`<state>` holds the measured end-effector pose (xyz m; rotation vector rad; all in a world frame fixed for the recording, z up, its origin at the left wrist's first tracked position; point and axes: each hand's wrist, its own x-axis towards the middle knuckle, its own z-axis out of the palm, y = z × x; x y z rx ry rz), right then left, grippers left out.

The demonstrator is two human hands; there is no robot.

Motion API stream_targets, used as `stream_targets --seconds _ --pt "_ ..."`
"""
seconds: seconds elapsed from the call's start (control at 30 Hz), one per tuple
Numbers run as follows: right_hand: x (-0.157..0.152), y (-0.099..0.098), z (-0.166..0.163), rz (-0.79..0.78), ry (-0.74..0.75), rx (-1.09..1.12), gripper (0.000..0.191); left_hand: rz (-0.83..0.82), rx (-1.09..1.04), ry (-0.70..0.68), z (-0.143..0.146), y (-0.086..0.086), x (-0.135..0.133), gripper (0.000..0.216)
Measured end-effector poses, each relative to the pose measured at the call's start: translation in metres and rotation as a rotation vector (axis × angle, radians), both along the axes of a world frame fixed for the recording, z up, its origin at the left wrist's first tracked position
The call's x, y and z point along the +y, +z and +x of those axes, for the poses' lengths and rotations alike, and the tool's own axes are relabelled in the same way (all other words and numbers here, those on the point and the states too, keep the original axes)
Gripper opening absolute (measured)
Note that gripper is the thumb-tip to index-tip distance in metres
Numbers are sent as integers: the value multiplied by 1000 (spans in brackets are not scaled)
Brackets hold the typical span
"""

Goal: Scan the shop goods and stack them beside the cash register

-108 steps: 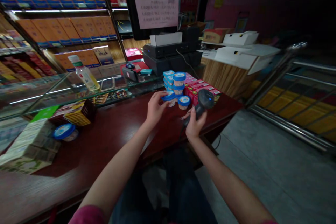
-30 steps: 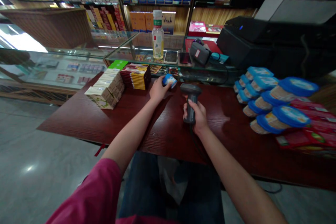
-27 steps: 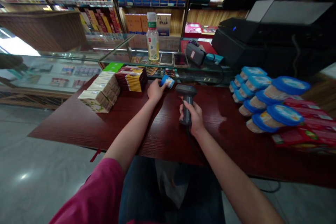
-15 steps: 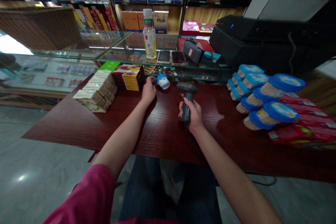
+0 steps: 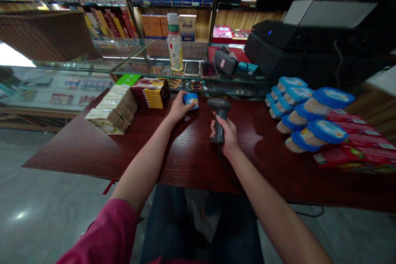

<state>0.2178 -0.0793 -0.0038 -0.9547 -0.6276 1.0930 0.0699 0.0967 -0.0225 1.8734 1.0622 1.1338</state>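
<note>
My left hand (image 5: 181, 107) is wrapped round a small blue-and-white tub (image 5: 191, 100) near the back edge of the dark red wooden counter (image 5: 192, 156). Part of the tub is hidden behind my thumb and fingers. In my right hand (image 5: 227, 132) is a black barcode scanner (image 5: 219, 119), gripped by its upright handle, its head tilted toward the back. A cable runs down from the handle over the counter. Left of my left hand stand a row of maroon and yellow packs (image 5: 151, 90) and a block of pale green-printed boxes (image 5: 113, 109).
Stacked blue-lidded tubs (image 5: 312, 132) and smaller blue containers (image 5: 289, 93) stand at right, beside red packages (image 5: 355, 144). Behind the counter, a glass case (image 5: 139, 60) bears a drink bottle (image 5: 175, 45) and a dark grey device (image 5: 225, 62). Black machines (image 5: 278, 49) occupy the back right.
My left hand has moved slightly right and closed round the blue-and-white tub, which was lying tilted beside it. The scanner stays in my right hand, nearly unmoved.
</note>
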Motion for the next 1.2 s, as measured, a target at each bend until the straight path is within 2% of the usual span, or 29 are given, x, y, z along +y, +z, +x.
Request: stream_targets --seconds 0.07,0.1,0.23,0.33,0.4,0.5,0.6,0.67,0.73,0.77,0.9,0.97,1.07,1.13,1.2 --pt "0 1 0 6 4 1 48 45 -5 -79 -4 3 -6 44" --pt "-1 1 1 9 4 4 49 73 9 -69 -5 4 -9 42" --pt "-3 3 3 8 -12 29 50 243 148 175 -9 4 -16 46" --pt "-4 5 4 -4 -18 49 51 277 269 199 -16 2 -19 62" --pt "-5 6 4 -13 -15 56 51 249 356 88 -24 4 -22 74" --pt "-6 6 4 -16 8 49 51 189 421 -192 -41 13 -25 88" --pt "-7 6 3 4 45 17 50 51 361 -445 -59 25 -26 98" --pt "-8 5 2 15 58 -13 49 -53 292 -515 -67 32 -26 100" --pt "-9 5 1 19 65 -38 46 -93 229 -482 -68 34 -26 93" --pt "-9 5 1 21 68 -46 45 -85 206 -422 -66 33 -27 87" --pt "-9 6 1 23 76 -53 46 -42 119 -52 -42 19 -32 71" --pt "-8 6 1 20 79 -49 47 -71 14 58 -29 11 -34 71" --pt "-9 7 1 20 90 -42 47 -211 -259 75 -20 7 -34 74" --pt "-10 9 0 29 122 -34 48 -388 -463 24 -21 11 -34 72" --pt "-13 12 -1 45 173 -28 47 -557 -616 -61 -24 17 -34 60"
